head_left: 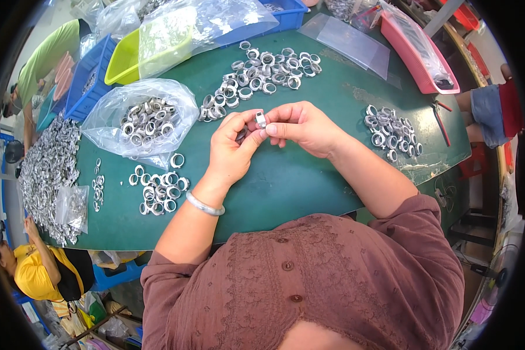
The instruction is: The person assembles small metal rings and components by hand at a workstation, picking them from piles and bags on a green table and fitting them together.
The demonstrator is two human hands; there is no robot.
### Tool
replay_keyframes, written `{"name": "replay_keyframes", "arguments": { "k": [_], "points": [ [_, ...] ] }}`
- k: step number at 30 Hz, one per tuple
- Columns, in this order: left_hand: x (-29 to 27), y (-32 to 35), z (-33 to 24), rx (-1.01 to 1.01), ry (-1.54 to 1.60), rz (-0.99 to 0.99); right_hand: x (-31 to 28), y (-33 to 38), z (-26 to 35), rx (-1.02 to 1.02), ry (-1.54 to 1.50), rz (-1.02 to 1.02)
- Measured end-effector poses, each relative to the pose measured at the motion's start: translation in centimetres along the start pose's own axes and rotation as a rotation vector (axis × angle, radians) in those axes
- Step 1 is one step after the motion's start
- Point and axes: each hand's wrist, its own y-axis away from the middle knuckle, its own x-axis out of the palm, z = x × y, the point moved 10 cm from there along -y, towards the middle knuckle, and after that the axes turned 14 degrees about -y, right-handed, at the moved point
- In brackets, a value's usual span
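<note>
- Left hand (232, 150) and right hand (302, 125) meeting above green table (309, 181), fingertips pinched together on one small metal ring (261, 120).
- Ring held upright between both thumbs and forefingers, clear of the surface.
- Loose rings (262, 73) piled beyond the hands; clear bag of rings (143, 119) lying left.
</note>
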Motion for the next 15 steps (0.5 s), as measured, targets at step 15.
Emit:
{"name": "replay_keyframes", "arguments": {
  "k": [15],
  "points": [
    [0.4, 0.0, 0.1, -0.010, 0.044, 0.053, -0.3, 0.1, 0.8, -0.083, 0.073, -0.015]
  ]
}}
